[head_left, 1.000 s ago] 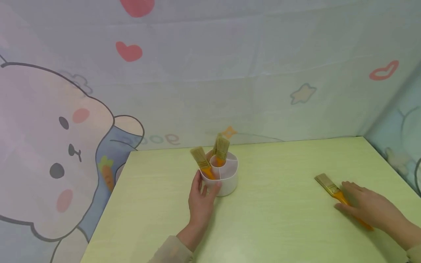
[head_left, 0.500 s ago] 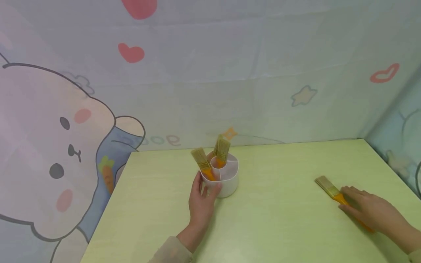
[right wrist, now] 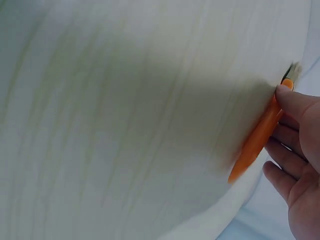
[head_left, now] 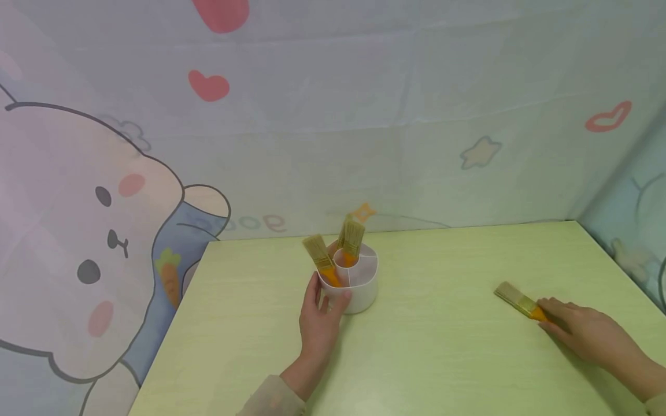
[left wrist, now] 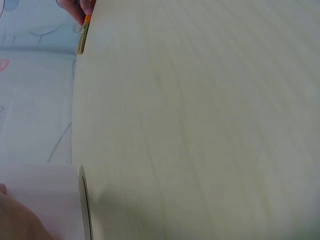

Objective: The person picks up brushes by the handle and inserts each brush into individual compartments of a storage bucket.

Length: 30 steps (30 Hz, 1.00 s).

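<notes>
My left hand (head_left: pixel 319 323) grips a white divided holder (head_left: pixel 361 296) at its near left side, thumb on the front wall. In it a paintbrush (head_left: pixel 318 249) leans out to the left, bristles up, from the left compartment. Two more brushes rise behind it, their bristles overlapping; one is at the round middle cup. To the right, my right hand (head_left: pixel 590 332) pinches another paintbrush (head_left: pixel 515 297), bristles pointing away to the left. The right wrist view shows its orange handle (right wrist: pixel 257 137) between thumb and fingers, tail end close over the table.
The pale green table (head_left: pixel 426 346) runs back to a cloth backdrop (head_left: pixel 312 144) printed with hearts and a cartoon animal. Behind the holder lies the table's far edge. A second cloth wall (head_left: pixel 645 202) borders the right side.
The right hand has closed its thumb and fingers on the paintbrush; the brush's bristle end has shifted slightly left and its handle now lies inside the hand. The left hand and holder stay put.
</notes>
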Tool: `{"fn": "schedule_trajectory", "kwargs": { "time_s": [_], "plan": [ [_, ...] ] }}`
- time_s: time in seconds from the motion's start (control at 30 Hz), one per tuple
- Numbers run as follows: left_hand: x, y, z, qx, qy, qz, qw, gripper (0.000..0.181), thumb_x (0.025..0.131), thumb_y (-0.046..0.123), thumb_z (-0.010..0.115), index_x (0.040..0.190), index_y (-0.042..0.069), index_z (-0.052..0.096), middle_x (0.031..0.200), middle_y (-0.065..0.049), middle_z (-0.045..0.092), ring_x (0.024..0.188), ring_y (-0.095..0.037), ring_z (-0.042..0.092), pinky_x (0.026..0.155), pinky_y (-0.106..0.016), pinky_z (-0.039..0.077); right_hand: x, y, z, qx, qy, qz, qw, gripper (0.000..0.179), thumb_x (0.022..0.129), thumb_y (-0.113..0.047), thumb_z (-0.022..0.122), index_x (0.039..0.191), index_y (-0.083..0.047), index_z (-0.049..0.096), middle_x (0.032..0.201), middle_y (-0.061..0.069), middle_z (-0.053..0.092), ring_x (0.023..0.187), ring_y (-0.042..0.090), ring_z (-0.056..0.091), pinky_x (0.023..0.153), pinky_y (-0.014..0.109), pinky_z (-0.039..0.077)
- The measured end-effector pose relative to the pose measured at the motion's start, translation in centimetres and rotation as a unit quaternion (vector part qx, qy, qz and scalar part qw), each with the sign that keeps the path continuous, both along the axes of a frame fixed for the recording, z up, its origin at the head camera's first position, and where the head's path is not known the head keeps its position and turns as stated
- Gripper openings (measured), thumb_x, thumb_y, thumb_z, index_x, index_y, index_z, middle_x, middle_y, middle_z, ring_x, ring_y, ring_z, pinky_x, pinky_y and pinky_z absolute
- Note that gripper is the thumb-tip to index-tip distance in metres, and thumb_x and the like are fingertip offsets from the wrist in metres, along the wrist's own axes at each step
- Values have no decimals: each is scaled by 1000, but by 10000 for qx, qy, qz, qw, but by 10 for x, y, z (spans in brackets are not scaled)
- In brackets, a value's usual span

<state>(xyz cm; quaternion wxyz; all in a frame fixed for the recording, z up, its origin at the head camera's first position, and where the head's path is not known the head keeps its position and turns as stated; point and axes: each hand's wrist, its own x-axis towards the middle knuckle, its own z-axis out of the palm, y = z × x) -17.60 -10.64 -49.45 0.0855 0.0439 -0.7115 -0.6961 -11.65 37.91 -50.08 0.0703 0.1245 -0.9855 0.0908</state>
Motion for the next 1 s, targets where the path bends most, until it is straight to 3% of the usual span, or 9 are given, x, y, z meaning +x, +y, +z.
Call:
{"fn": "schedule_trajectory", "kwargs": {
  "time_s": [0.17,0.47,1.0],
  "plan": [
    [1,0,0,-1,-3,-23,10000,86,95,21,84,165,6,37,172,-11,36,160,-35,31,126,-49,38,-1,0,-4,-47,553,196,9983,39,80,-4,90,116,0,77,106,23,78,87,44,76,72,62,63],
    [1,0,1,-23,13,-24,10000,85,95,21,84,165,6,38,172,-12,36,160,-35,32,126,-50,37,-3,0,-8,242,995,349,9941,32,73,0,91,104,-1,82,93,14,81,78,38,77,66,55,64],
    [1,-1,3,-125,-23,-26,9999,85,95,21,84,165,5,38,171,-13,38,159,-35,34,125,-49,39,-8,-1,-5,609,1065,423,9915,27,73,-2,92,97,-3,82,90,10,80,81,36,77,66,54,63]
  ]
}}
